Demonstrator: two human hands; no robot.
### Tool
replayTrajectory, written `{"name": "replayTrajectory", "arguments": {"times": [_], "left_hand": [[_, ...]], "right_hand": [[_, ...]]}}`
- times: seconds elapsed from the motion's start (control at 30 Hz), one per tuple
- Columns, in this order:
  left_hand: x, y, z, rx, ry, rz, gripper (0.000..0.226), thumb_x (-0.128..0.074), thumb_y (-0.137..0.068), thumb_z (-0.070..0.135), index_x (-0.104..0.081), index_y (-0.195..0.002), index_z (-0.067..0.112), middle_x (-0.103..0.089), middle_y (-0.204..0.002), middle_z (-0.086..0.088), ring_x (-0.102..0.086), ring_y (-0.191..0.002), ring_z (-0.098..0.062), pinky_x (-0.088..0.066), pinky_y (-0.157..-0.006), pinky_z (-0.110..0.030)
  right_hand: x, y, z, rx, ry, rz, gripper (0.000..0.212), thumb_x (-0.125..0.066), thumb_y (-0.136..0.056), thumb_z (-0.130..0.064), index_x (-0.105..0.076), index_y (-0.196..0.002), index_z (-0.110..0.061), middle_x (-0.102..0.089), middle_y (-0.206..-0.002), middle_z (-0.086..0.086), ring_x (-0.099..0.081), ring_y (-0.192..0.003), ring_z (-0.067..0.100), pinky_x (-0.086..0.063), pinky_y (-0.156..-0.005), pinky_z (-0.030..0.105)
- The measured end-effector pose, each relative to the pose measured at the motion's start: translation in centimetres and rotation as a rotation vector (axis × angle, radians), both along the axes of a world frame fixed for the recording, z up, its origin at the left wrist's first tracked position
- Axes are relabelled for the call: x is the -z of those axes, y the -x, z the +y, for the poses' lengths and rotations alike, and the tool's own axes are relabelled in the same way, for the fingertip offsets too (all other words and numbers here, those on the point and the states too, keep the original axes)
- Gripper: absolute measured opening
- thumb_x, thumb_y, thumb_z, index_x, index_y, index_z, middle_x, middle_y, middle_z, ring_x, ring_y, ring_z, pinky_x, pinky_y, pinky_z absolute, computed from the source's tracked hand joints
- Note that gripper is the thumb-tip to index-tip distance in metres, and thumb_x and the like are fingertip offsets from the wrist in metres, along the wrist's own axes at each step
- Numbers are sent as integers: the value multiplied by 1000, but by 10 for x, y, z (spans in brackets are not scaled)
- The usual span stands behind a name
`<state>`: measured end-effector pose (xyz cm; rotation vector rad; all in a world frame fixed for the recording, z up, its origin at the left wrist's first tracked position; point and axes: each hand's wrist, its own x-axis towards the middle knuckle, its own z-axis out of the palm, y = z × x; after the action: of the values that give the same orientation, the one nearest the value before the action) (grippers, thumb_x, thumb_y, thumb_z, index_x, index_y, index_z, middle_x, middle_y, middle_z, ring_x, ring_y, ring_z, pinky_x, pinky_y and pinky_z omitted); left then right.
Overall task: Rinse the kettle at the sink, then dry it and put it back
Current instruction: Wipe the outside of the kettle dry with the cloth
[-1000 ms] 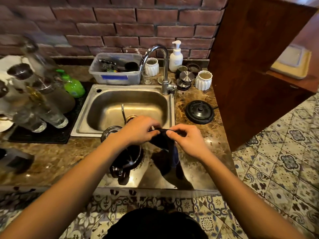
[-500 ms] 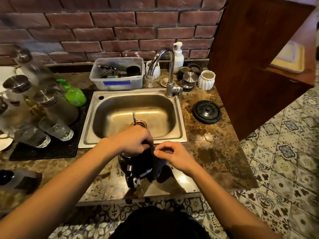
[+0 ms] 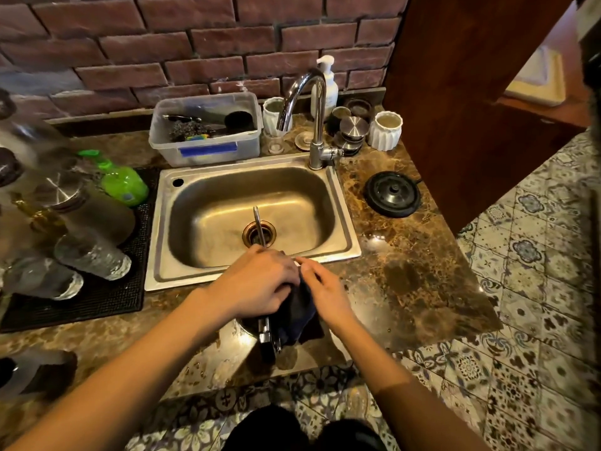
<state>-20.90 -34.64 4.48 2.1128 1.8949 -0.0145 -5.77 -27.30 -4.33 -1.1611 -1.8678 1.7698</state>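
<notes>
The dark kettle (image 3: pixel 268 340) stands on the marble counter just in front of the steel sink (image 3: pixel 208 222), mostly hidden under my hands; only its handle and metal hinge show. My left hand (image 3: pixel 257 284) grips the top of the kettle. My right hand (image 3: pixel 325 292) holds a dark cloth (image 3: pixel 297 317) against the kettle's right side. The round black kettle base (image 3: pixel 392 193) sits on the counter to the right of the sink.
A metal utensil (image 3: pixel 259 226) lies over the sink drain, under the faucet (image 3: pixel 317 105). Behind are a plastic tub (image 3: pixel 208 148), white cups (image 3: pixel 387 130) and a soap dispenser (image 3: pixel 327 79). Glasses (image 3: pixel 92 255) and a green bottle (image 3: pixel 125 183) stand on the black mat at left. A wooden panel (image 3: pixel 455 109) rises at right.
The cloth was stretched between both hands; now my left hand sits on the kettle's top and my right presses the cloth to its side. My view has tilted down toward the sink.
</notes>
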Motion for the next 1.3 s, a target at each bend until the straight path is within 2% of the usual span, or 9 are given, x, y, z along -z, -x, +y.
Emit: {"name": "replayTrajectory", "arguments": {"times": [0.17, 0.47, 0.6, 0.77, 0.9, 1.0, 1.1, 1.2, 1.3], "left_hand": [[20, 1, -10, -167, -114, -146, 34, -50, -94, 34, -68, -123, 35, -64, -130, 20, -51, -126, -4, -28, -100, -31], [49, -15, -3, -742, -305, -188, 39, -41, -100, 44, -71, -115, 26, -74, -117, 6, -65, -113, -15, -47, -101, -40], [53, -16, -1, -767, -338, -177, 49, -33, -102, 46, -72, -118, 21, -74, -122, 3, -62, -123, -15, -45, -106, -41], [53, -15, 0, -754, -355, -227, 65, -19, -101, 51, -72, -122, 20, -70, -130, 4, -57, -129, -8, -41, -113, -39], [51, -18, 0, -742, -413, -255, 60, -23, -102, 46, -72, -123, 20, -69, -131, 2, -56, -131, -8, -42, -114, -39], [53, -18, 0, -731, -428, -261, 59, -25, -101, 47, -71, -125, 20, -66, -136, 2, -53, -133, -6, -40, -115, -33], [54, -17, 1, -733, -449, -266, 57, -27, -101, 46, -72, -124, 20, -68, -134, 1, -54, -132, -6, -41, -114, -34], [54, -18, 1, -743, -453, -244, 57, -27, -102, 44, -73, -123, 18, -69, -132, 1, -57, -130, -7, -42, -112, -34], [52, -22, 1, -761, -463, -204, 58, -25, -103, 44, -74, -120, 17, -72, -128, 1, -60, -126, -10, -45, -107, -32]], "right_hand": [[9, 16, -21, 81, 61, -7, 30, -33, -105, -43, -58, -114, -56, -63, -125, -14, -56, -123, 8, -40, -112, 38], [46, 17, -52, 85, -308, 16, 85, -2, -92, -71, -27, -155, -19, -32, -160, 11, -24, -149, 14, -18, -121, 33], [58, 32, -55, 300, -416, 184, 51, -9, -105, -51, -38, -146, -41, -53, -144, -6, -47, -136, 16, -38, -112, 45], [78, 33, -75, 398, -506, 216, 52, -17, -108, -39, -42, -147, -16, -48, -151, 6, -41, -143, 24, -39, -108, 59], [88, 30, -65, 285, -589, 264, 51, -19, -107, -35, -38, -149, -13, -44, -154, 5, -37, -145, 22, -35, -114, 54], [94, 32, -41, 129, -718, 270, 44, -49, -102, -12, -44, -145, -14, -46, -152, 1, -41, -143, 19, -38, -113, 47], [100, 48, 7, -219, -855, 208, 57, -71, -84, -9, -45, -134, -3, -61, -134, 20, -60, -123, 34, -51, -99, 49], [83, 67, 47, -469, -690, 112, 33, -50, -94, -28, -61, -112, -4, -69, -109, 16, -64, -97, 29, -52, -84, 46], [83, 64, 50, -376, -658, 263, 49, -39, -97, -44, -60, -105, 0, -68, -98, 14, -64, -87, 29, -53, -77, 48]]}}
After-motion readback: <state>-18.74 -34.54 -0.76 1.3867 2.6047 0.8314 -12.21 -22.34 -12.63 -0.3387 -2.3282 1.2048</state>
